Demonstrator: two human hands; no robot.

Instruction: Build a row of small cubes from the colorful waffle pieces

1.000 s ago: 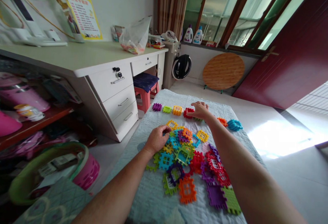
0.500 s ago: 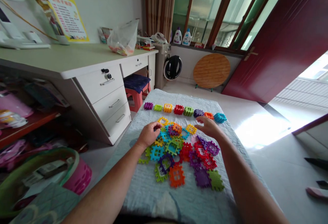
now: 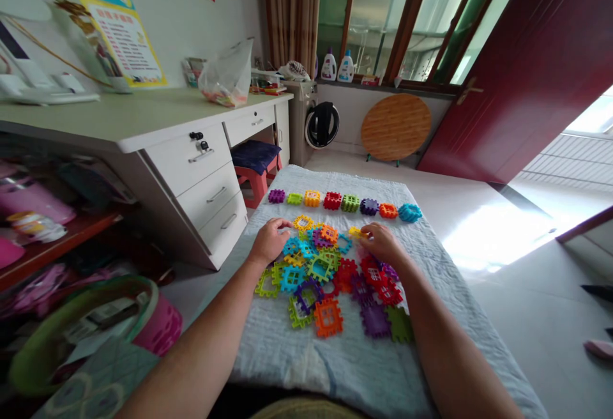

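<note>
A loose pile of colourful notched plastic building tiles lies on the cloth-covered table [image 3: 287,368]. My right hand [image 3: 383,243] has its fingers closed on a yellow tile [image 3: 355,232] at the pile's right side; the hand hides part of it. At the pile's left edge, my left hand [image 3: 271,240] has its fingers stretched toward another yellow tile [image 3: 303,222], with nothing visible in them. Nearby are an orange tile [image 3: 329,234] and a blue tile [image 3: 292,278]. Red tiles [image 3: 373,270] and a purple tile [image 3: 376,320] lie below my right hand.
Behind the pile runs a row of assembled blocks, from a purple block [image 3: 276,196] to a blue block [image 3: 410,213]. A white desk [image 3: 158,112] stands left, with a stool [image 3: 256,157] beyond its drawers. A pink-green basket [image 3: 160,323] sits lower left.
My right hand has come down onto the yellow tile and closed on it. My left hand has drawn slightly left, away from the pile. The view has shifted a little.
</note>
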